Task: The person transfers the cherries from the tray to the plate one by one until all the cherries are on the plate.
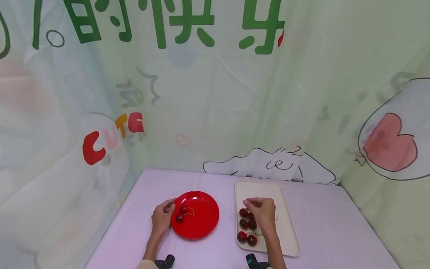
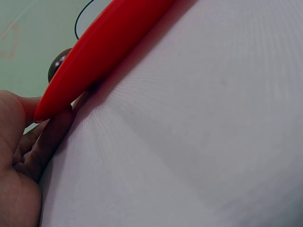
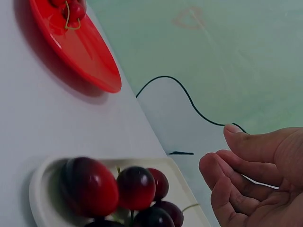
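At the left side of the red plate (image 1: 205, 220), my left hand (image 1: 162, 217) grips the rim, thumb above and fingers beneath in the left wrist view. Two dark red cherries (image 1: 180, 218) with green stems lie on the plate, close to that hand. My right hand (image 1: 264, 213) is over the cream tray (image 1: 285, 235), its fingers loosely bent. In the right wrist view a gap shows between thumb and fingertips (image 3: 212, 165), with nothing held. Several cherries (image 1: 243, 224) lie along the tray's left side; the right hand partly hides some in the head view.
A pale lilac cloth (image 1: 188, 254) covers the table, with bare cloth between plate and tray. Behind and beside the table hangs a printed curtain (image 1: 215, 112). A dark wrist device (image 1: 165, 262) sits on each forearm.
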A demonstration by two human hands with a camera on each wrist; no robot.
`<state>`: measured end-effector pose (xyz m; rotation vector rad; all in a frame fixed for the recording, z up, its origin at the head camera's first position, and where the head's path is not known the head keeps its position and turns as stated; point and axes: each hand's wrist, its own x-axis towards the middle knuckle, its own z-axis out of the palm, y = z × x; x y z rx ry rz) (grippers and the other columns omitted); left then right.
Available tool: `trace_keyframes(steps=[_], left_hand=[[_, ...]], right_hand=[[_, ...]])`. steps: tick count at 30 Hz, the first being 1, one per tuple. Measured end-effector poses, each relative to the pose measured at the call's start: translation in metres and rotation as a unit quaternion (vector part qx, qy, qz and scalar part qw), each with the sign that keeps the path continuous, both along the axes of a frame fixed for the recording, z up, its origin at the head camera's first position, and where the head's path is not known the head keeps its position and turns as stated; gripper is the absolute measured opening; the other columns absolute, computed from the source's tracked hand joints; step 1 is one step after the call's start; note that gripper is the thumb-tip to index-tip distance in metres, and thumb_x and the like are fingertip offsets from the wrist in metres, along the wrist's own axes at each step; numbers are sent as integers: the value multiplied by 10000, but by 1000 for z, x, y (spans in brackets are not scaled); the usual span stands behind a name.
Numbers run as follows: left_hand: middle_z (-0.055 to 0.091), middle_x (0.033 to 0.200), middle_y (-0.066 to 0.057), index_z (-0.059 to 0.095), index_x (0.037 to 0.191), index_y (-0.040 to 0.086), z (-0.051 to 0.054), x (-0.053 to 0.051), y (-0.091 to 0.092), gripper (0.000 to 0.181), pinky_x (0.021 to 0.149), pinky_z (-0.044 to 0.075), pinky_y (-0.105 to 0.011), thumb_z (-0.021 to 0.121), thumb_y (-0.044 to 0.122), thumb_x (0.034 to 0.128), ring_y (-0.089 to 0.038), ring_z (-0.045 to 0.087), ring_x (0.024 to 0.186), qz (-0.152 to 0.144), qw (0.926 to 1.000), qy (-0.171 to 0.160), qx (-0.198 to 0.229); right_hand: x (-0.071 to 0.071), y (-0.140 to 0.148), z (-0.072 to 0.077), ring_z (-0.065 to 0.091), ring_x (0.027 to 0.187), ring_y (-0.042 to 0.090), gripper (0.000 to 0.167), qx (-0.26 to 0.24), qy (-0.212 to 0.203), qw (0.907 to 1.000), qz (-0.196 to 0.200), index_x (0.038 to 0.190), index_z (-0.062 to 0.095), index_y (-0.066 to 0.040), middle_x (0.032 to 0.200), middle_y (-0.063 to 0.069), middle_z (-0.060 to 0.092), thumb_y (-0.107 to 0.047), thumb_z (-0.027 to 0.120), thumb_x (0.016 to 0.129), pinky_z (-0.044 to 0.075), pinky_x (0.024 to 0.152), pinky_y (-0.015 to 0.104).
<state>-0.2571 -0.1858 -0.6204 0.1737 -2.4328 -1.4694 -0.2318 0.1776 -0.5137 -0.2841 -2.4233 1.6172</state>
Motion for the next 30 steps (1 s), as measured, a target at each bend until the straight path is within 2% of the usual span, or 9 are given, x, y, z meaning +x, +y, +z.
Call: trace_keyframes(steps=[5,10,16,23,30], left_hand=[[801,1149,-93,782,1341,135,2,-1,0,287,783,487,-223,660,125,1081,-121,640,893,-13,10000,37,-53],[801,1171,-107,775,1356,132,3,-2,-1,296,754,495,-206,660,121,1084,-136,635,894,-5,10000,23,-32],[797,1165,-124,774,1352,113,5,-1,1,294,734,497,-204,671,109,1076,-144,630,894,-16,9999,84,-73],[797,1165,-121,774,1353,116,4,2,2,291,756,494,-206,662,121,1084,-145,645,904,46,10000,46,-75],[805,1152,-131,781,1330,91,3,2,2,281,794,491,-232,671,100,1071,-128,659,892,24,9999,91,-109]], right_hand=[[3,13,-4,797,782,290,221,59,35,10000,-43,1078,823,71,890,188,827,-119,834,965,549,639,184],[6,23,-7,791,748,242,204,55,61,9999,-60,1077,817,85,897,197,828,-93,805,980,581,645,219],[8,34,-11,751,691,129,194,136,40,9997,-191,1062,814,100,856,179,825,-75,798,978,546,612,186],[11,40,-19,755,675,75,172,11,62,9996,-269,1066,812,107,858,169,830,-36,787,973,540,631,153],[22,43,-16,730,680,31,113,417,201,9977,-487,1032,828,78,885,189,834,24,785,942,524,632,137]])
